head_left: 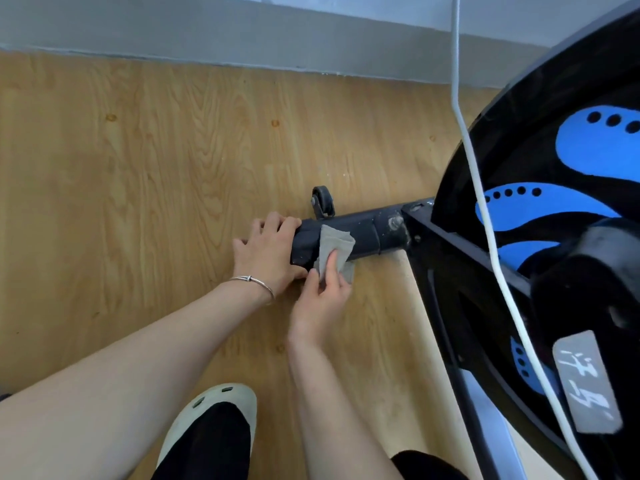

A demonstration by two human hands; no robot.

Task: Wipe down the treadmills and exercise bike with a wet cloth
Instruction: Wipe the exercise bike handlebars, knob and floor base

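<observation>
The black exercise bike (540, 216) with blue flywheel markings fills the right side. Its black base stabilizer bar (363, 230) lies across the wooden floor, with a small transport wheel (322, 201) behind its left end. A grey cloth (333, 247) is draped over the bar near that end. My right hand (323, 292) pinches the cloth's lower part against the bar's near side. My left hand (268, 251), a thin bracelet on its wrist, wraps round the bar's end cap, fingers over the top and thumb underneath.
A white cord (485, 216) hangs down across the flywheel. A grey wall base (242, 36) runs along the back. My foot in a pale shoe (211, 420) is planted at the bottom centre. A pedal with a grey label (585, 379) sticks out at the lower right.
</observation>
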